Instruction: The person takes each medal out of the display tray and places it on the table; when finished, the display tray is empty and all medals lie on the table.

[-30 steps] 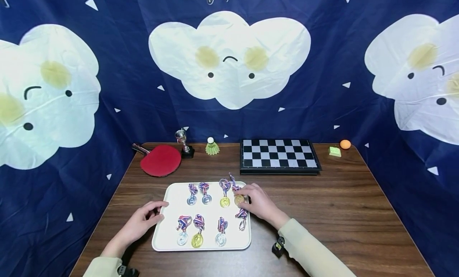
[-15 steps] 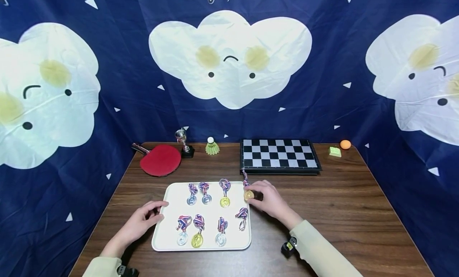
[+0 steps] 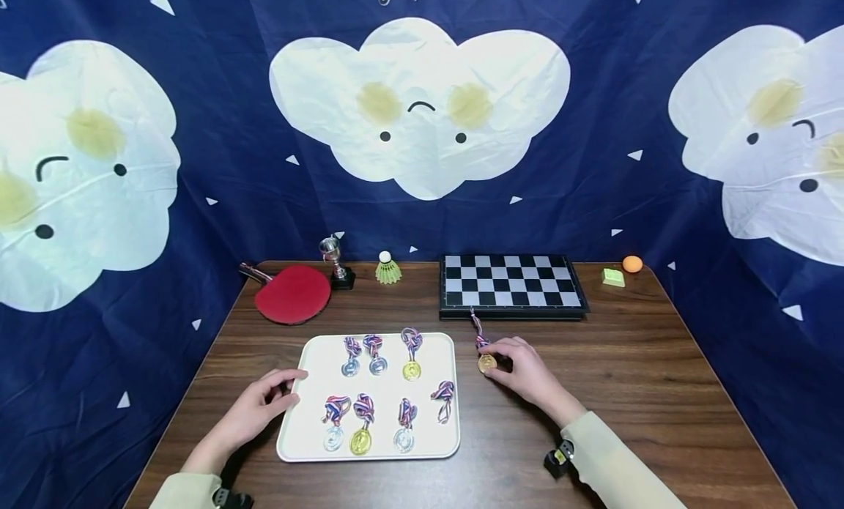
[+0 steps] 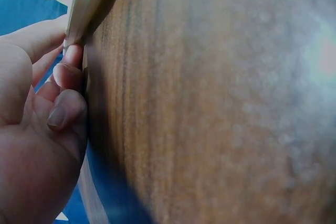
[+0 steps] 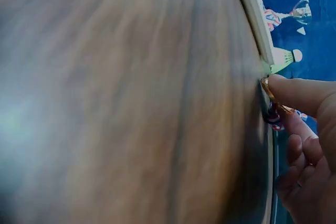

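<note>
Table (image 3: pixel 626 377): medal (image 3: pixel 486 363) in right fingertip grip (image 3: pixel 527 371)

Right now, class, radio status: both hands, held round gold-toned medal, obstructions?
Left hand touches left rim of white rectangular tray. Right hand pinches medal, right of tray. Black-white checkered board beyond striped red-blue ribbon; contact unclear.

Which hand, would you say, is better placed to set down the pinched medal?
Probably the right hand: it pinches the medal outside the tray, while the left hand touches the tray's left edge.
</note>
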Action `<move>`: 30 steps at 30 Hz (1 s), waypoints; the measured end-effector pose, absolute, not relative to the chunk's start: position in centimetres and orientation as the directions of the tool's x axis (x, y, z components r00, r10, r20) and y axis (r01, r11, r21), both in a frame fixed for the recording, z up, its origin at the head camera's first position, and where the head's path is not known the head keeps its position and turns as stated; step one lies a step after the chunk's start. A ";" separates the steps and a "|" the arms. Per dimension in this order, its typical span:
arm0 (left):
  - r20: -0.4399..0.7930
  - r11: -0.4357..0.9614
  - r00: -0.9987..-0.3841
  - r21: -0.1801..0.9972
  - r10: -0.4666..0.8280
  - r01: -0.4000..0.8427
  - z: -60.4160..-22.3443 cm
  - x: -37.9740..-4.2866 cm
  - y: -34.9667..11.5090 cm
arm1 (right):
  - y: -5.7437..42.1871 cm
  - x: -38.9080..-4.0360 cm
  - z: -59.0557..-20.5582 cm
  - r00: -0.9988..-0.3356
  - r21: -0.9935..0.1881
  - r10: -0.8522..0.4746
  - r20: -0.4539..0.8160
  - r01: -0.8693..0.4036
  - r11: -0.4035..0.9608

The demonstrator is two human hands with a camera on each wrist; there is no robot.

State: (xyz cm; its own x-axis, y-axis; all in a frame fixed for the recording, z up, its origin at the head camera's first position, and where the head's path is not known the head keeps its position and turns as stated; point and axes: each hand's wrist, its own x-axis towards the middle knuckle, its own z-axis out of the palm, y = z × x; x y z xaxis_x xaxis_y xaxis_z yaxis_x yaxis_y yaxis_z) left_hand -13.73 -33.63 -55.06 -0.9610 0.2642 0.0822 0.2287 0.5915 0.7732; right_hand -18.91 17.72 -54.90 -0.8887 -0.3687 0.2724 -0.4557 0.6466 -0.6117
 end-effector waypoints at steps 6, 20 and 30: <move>0.100 0.586 -0.957 0.772 0.272 0.247 -55.2 -13.7 -33.8 | 18.1 -18.9 -55.0 -0.895 -0.593 -0.384 0.228 -0.440 0.675; 0.137 0.562 -0.949 0.778 0.284 0.280 -55.2 -13.6 -33.5 | 18.3 -19.1 -55.0 -0.920 -0.588 -0.367 0.141 -0.376 0.716; 0.129 0.575 -0.951 0.771 0.280 0.274 -55.0 -13.7 -33.5 | 17.1 -17.8 -54.1 -0.893 -0.585 -0.384 0.234 -0.445 0.678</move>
